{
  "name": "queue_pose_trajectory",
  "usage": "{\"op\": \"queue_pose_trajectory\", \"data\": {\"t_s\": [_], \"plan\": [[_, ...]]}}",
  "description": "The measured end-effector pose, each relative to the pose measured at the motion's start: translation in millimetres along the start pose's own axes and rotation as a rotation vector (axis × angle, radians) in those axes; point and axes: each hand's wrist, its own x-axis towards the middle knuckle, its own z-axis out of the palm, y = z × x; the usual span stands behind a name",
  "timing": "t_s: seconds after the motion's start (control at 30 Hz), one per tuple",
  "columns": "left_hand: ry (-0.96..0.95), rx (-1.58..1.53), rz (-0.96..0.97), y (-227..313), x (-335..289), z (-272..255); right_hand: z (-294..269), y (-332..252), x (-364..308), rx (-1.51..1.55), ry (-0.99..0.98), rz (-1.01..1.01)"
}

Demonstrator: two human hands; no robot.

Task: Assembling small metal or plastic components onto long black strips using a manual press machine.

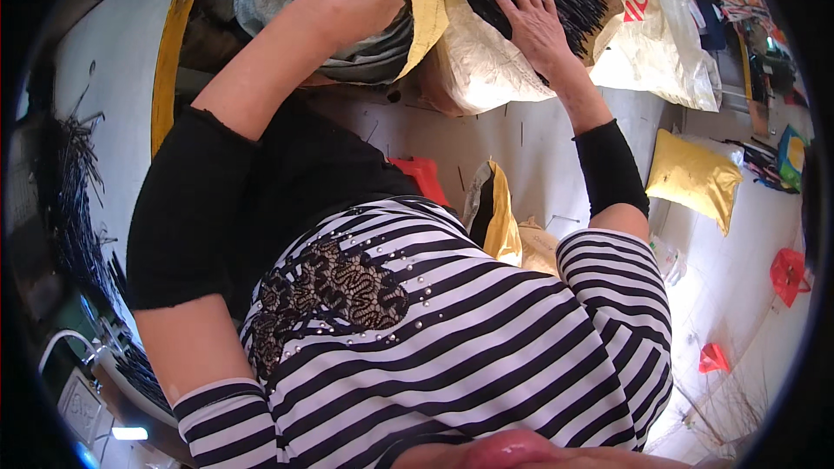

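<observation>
My left hand is curled closed over a grey sack at the top of the view. Its fingers meet the yellow turned-out edge of that sack, and what they hold, if anything, is hidden. To the right stands an open whitish sack filled with a bundle of thin black rods. My right hand lies on those rods with its fingers spread, gripping nothing. Both forearms wear black sleeves.
More thin black rods lie along a white surface at the left. Below the sacks sit an open yellow-lined bag and a red object. A yellow packet and red bags lie on the right.
</observation>
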Motion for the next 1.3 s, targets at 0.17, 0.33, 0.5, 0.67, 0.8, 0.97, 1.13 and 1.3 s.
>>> {"op": "queue_pose_trajectory", "data": {"t_s": [0.17, 0.33, 0.5, 0.67, 0.8, 0.97, 1.13, 1.3], "plan": [[-0.069, -0.030, -0.089, -16, -16, -12, -31, -6, 15, 0.177, -0.026, 0.018], [-0.175, -0.070, -0.099, 3, -22, -36, -95, -23, 11, 0.495, -0.260, 0.140], [0.107, 0.021, 0.089, 13, -37, -29, -46, -13, 2, 0.233, -0.405, 0.062], [0.108, 0.132, 0.048, 22, -67, -54, -105, -42, 45, 0.227, -0.360, -0.062], [0.276, 0.266, 0.044, 35, -95, -68, -150, -95, 87, 0.426, -0.100, -0.297], [0.470, 0.389, -0.046, 49, -162, -75, -210, -194, 133, 0.936, 0.011, -0.665], [0.185, -0.019, -0.381, 74, -260, -128, -223, -289, 182, 1.011, 0.349, -0.785], [0.084, -0.115, -0.774, 113, -340, -149, -233, -376, 197, 0.887, 0.604, -0.999]]}}
